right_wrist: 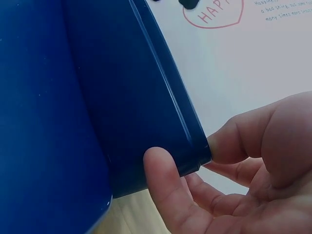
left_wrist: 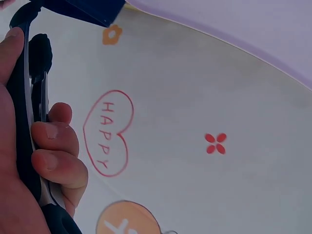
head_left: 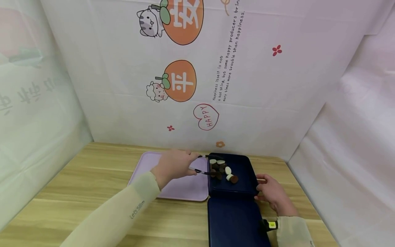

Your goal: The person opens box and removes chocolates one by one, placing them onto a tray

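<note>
A: What does the person's left hand [head_left: 173, 167] have hold of?
B: A pair of black-and-silver tongs [head_left: 201, 171]. The fingers are curled round it, and its two arms stand apart, reaching right from the centre of the frame over the dark blue box [head_left: 243, 169].

A: And inside the box?
B: Small brown and white pieces [head_left: 227, 170], clustered towards its left side, the tong ends among them. Whether the tongs grip any, one cannot tell.

A: The right hand [head_left: 273, 192]?
B: At the lower right of the head view, it pinches the box's near right corner between thumb and fingers.

A: What lies around the box?
B: A lilac tray [head_left: 188, 190] sits just beside it on the left, partly behind the left forearm. A flat dark blue panel [head_left: 232, 221] adjoins its lower edge, running to the bottom of the frame. All lie on the wood-grain tabletop [head_left: 172, 223], before a printed white cloth [head_left: 253, 113].
</note>
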